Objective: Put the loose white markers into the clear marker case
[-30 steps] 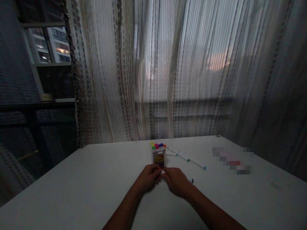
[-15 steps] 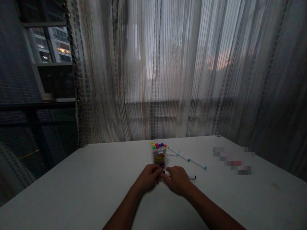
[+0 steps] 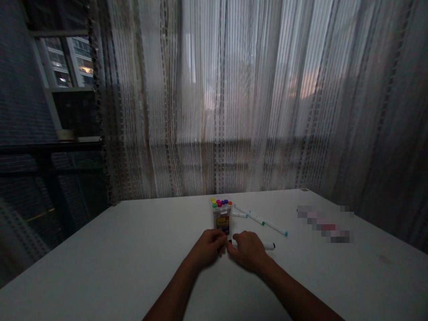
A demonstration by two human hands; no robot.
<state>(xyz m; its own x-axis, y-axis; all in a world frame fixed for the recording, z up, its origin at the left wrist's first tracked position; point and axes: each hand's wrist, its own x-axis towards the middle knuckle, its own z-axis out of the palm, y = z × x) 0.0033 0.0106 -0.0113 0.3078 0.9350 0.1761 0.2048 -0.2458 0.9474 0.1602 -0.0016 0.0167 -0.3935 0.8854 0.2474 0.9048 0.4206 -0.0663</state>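
Note:
A clear marker pack (image 3: 221,216) with several coloured caps showing at its top stands upright on the white table (image 3: 133,249). My left hand (image 3: 207,246) rests against the pack's base with its fingers curled. My right hand (image 3: 247,250) grips a white marker (image 3: 267,245) with a black end, holding it level on the table right beside the pack's base. The two hands nearly touch in front of the pack.
Two white markers (image 3: 265,223) with green and teal tips, and a shorter one (image 3: 239,215), lie right of the pack. A blurred flat item (image 3: 323,223) lies at the far right. Sheer curtains (image 3: 234,98) hang just behind the table's far edge.
The white marker in my right hand has slid out to the right, showing more of its length. The curtains have swayed. My left hand and the pack stay put.

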